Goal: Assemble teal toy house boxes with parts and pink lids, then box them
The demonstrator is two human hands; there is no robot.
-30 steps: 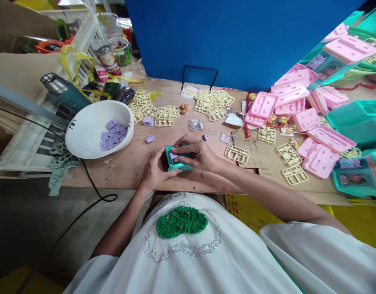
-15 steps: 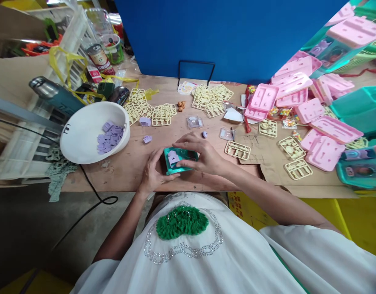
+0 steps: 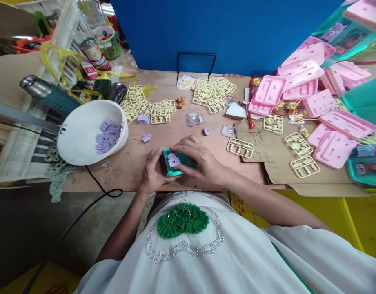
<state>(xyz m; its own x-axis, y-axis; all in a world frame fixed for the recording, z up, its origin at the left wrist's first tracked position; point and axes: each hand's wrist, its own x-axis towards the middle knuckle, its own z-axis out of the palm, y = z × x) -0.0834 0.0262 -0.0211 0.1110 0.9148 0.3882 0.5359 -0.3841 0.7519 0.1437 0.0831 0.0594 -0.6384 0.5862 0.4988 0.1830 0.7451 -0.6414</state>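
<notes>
Near the table's front edge, a teal plastic box [image 3: 172,173] is held between my two hands. My left hand [image 3: 151,173] grips its left side, thumb along the lower edge. My right hand [image 3: 200,159] curls over the right side, fingers across the top and thumb at the front, covering much of the box. Inside its left end shows a lilac plastic piece [image 3: 173,161] with a dark round dot; the right thumb reaches close to it, though whether it touches I cannot tell. Beyond the hands lie a small lilac part [image 3: 205,132] and a clear plastic tray [image 3: 195,119].
A white bowl [image 3: 120,143] of lilac pieces stands at left, near a steel-topped flask [image 3: 47,94]. Cream part frames [image 3: 163,111] lie across the back. Pink plastic panels [image 3: 334,149] and teal boxes [image 3: 365,169] pile up at right. A blue board [image 3: 224,36] closes the back.
The view has shifted slightly. My right hand has moved a little further over the box, its fingers covering more of the opening. Both hands keep their hold.
</notes>
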